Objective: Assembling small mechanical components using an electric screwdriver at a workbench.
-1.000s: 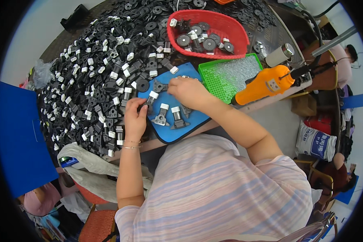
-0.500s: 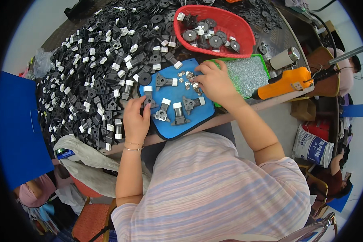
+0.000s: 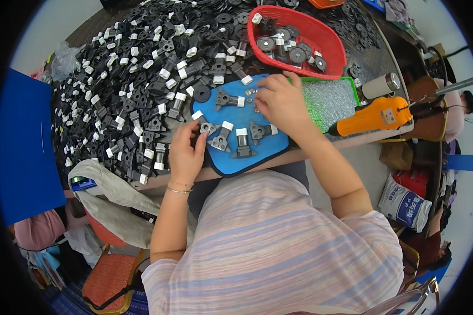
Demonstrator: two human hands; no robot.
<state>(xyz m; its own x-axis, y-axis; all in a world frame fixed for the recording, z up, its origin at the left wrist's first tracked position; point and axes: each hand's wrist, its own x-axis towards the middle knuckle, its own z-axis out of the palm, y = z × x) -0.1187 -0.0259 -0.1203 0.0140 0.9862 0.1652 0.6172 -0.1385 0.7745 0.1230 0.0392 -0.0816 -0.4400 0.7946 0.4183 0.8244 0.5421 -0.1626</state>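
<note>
My left hand (image 3: 186, 157) is at the left edge of a blue mat (image 3: 228, 165), its thumb and fingers closed on a black plastic bracket (image 3: 207, 127) with a white cap. Several like it lie on the mat: one bracket (image 3: 221, 137) beside the held one, another (image 3: 242, 144) near the front edge, one (image 3: 261, 131) to the right and one (image 3: 228, 99) farther back. My right hand (image 3: 285, 107) is bent over small round metal pieces (image 3: 249, 93) at the mat's right side. Its fingertips are drawn together; whatever is between them is hidden.
A big heap of black and white parts (image 3: 136, 79) covers the left of the table. Behind my right hand stands a red basket (image 3: 336, 55) of wheels and brackets. A green tray (image 3: 328, 100) of small shiny pieces, an orange power screwdriver (image 3: 376, 116) and a pale flask (image 3: 379, 86) are to the right.
The view has shifted, moving the table to the right in the picture. The bracket in my left hand has tilted. My right hand now covers more of the metal pieces.
</note>
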